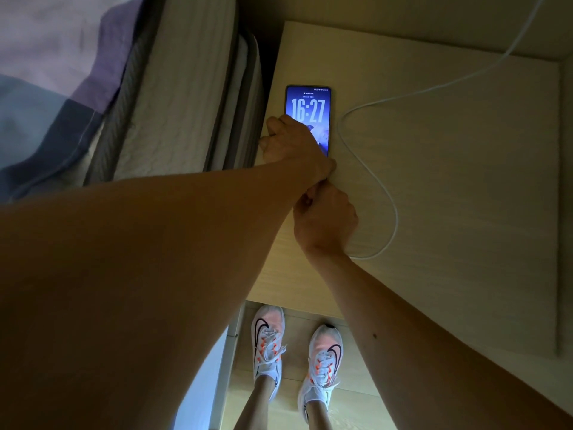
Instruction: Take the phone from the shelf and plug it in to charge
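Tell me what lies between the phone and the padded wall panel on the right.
In the head view, only the white charging cable lies on the tabletop between the phone and the padded wall panel; the rest is bare.

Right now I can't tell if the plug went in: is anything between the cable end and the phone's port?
Nothing visible stands between them. The left hand holds the phone on the nightstand, and the right hand is closed at its bottom edge, where the cable leads. Both hands hide the port itself.
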`<state>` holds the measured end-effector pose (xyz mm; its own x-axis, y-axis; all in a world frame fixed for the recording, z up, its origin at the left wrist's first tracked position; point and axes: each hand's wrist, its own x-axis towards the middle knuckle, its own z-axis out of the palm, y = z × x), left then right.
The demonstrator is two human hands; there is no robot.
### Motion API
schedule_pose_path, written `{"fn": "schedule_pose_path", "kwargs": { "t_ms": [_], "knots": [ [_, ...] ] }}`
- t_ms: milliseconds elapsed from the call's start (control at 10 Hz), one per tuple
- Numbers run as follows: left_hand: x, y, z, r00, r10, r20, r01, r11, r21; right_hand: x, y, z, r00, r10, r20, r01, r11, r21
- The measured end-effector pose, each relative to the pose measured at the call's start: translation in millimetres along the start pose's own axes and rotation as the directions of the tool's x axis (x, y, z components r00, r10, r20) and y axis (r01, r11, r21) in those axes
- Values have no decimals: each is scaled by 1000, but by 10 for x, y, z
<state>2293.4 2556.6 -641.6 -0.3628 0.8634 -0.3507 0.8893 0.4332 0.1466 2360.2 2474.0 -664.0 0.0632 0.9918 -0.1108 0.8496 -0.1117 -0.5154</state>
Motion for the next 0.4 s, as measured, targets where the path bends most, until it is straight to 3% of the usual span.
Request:
{"fn": "schedule_pose_path", "kwargs": {
  "t_ms": [100,400],
  "knots": [
    [-19,-14,0,1000,2,-15,-3,999,-54,8,-24,-27,1000,24,-12,-24,999,34],
    [-141,-142,-40,1000,1,13,3,964,-265,-18,15,-318,984,25,179,-14,998,-60]
  ]
}}
